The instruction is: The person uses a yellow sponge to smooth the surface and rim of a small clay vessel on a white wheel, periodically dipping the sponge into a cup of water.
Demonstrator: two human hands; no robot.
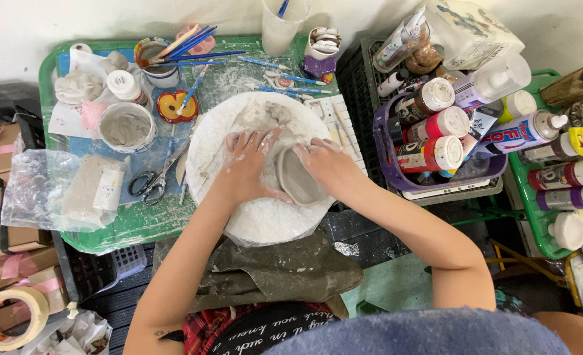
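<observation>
on a white round board (pixel 252 220), both hands cup a clay bowl (pixel 298 179).

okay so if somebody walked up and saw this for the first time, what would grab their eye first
Most likely the two clay-dusted hands in the middle: the left hand and right hand cup a small grey clay bowl on a round white board. Next, the purple basket of paint bottles on the right, and the brushes and scissors on the green tray on the left.
</observation>
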